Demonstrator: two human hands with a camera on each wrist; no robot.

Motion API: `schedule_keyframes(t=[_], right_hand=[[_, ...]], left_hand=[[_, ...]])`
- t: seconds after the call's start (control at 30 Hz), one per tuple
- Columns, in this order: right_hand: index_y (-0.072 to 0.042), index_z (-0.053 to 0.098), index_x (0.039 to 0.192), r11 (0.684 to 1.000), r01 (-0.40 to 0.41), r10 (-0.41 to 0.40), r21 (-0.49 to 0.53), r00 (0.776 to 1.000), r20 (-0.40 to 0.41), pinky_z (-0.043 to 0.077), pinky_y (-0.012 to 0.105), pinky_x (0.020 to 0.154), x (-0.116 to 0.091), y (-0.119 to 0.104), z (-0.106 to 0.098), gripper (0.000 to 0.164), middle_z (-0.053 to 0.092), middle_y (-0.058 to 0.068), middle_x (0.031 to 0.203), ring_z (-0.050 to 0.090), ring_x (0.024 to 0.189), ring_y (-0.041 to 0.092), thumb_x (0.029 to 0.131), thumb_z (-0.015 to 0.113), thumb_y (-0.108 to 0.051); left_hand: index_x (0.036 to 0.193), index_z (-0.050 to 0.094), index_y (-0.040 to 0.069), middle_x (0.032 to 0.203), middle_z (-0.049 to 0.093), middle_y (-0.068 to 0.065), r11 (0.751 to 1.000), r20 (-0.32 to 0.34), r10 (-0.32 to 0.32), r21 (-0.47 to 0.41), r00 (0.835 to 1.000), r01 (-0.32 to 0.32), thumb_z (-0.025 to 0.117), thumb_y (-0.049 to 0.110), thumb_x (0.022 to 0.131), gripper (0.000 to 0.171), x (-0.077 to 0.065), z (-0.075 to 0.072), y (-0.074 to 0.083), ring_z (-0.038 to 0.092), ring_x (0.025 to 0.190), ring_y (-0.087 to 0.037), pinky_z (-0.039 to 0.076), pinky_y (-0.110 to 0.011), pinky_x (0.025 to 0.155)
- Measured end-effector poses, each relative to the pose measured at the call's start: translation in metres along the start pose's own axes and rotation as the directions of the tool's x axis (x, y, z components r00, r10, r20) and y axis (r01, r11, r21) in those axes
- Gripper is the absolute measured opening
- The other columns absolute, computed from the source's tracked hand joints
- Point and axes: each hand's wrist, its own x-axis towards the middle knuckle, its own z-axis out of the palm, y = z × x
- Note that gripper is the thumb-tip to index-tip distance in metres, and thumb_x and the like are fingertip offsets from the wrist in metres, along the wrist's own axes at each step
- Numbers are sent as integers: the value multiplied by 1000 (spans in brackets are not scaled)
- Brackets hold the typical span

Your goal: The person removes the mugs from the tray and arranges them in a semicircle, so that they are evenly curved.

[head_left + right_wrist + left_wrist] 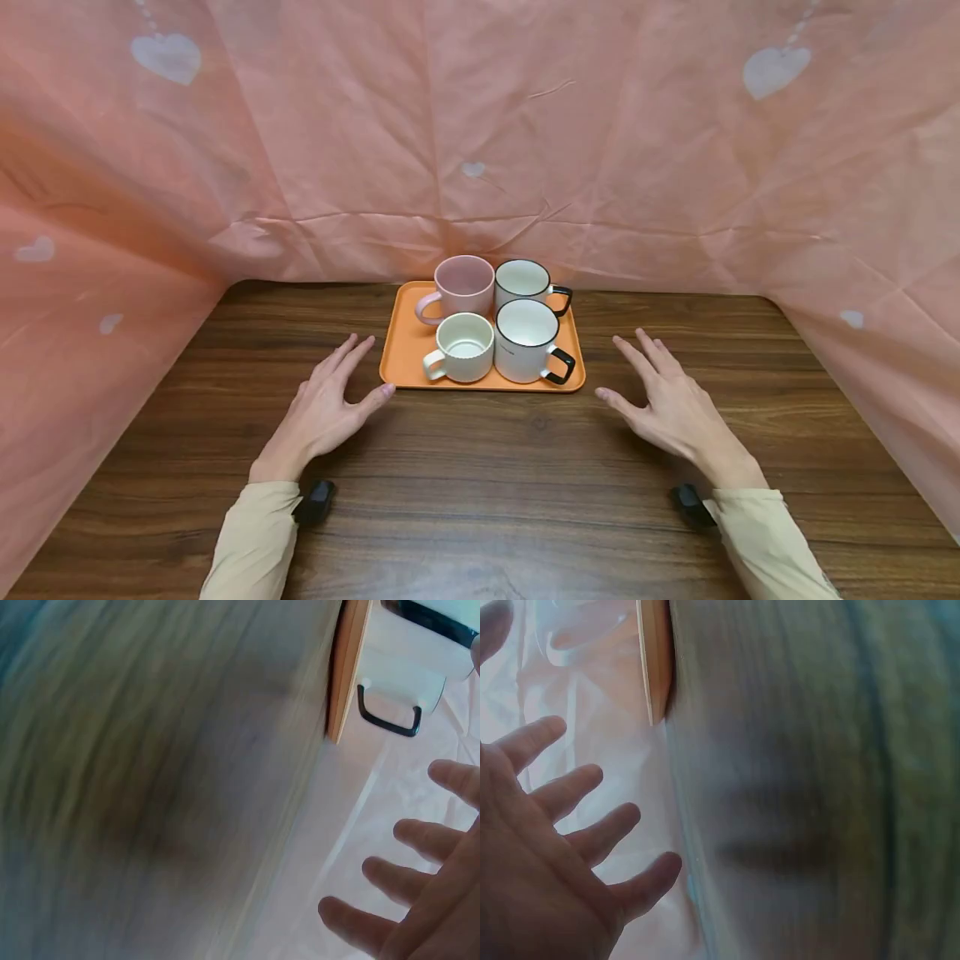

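An orange tray [405, 350] lies toward the back of the table with several mugs grouped on it. At its back stand a pink mug [450, 287], handle to the left, and a white mug [517, 279] with a black handle. In front of them are a short cream mug [467, 350], handle to the left, and another white, black-rimmed mug [517, 354], its black handle to the right. My left hand [326, 408] is left of the tray, fingers spread and holding nothing. To the tray's right, my right hand [667, 404] is likewise spread and holds nothing.
The dark wooden table [480, 500] reaches a pink cloth [480, 125] with white hearts, which hangs behind it and along both sides. A black wrist device [315, 502] sits below the left hand, and a matching one [692, 506] below the right.
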Motion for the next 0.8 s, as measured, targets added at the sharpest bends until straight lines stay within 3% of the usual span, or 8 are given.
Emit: schedule_keyframes(t=[0.2,0.33,0.53,0.8], right_hand=[[-25,37,159,998,30,-30,63,1000,4,41,72,101,6,-11,5,74,30,15,167,39,146,47,97,58,-61],[-26,42,157,987,67,-64,143,998,-26,40,68,107,10,-15,10,68,36,10,165,41,147,42,98,62,-55],[-17,51,149,956,171,-149,238,983,-106,40,60,112,18,-20,17,60,49,15,156,47,143,38,97,69,-40],[-12,58,142,914,212,-162,346,973,-166,54,54,97,26,-29,24,51,63,12,139,60,128,33,95,73,-26]], left_hand=[[159,37,24,168,28,-13,994,1,23,-105,1000,-23,65,62,92,82,13,2,-7,29,152,-46,28,-71,115],[158,38,21,167,30,-16,992,14,47,-121,999,-45,69,57,92,81,25,1,-9,30,151,-46,27,-68,117],[158,38,20,167,27,-20,991,66,49,-128,997,-41,72,53,90,83,42,0,-12,26,152,-47,25,-69,118],[159,36,24,170,18,-19,982,113,21,-188,993,1,75,52,88,85,59,2,-16,21,154,-47,23,-70,118]])
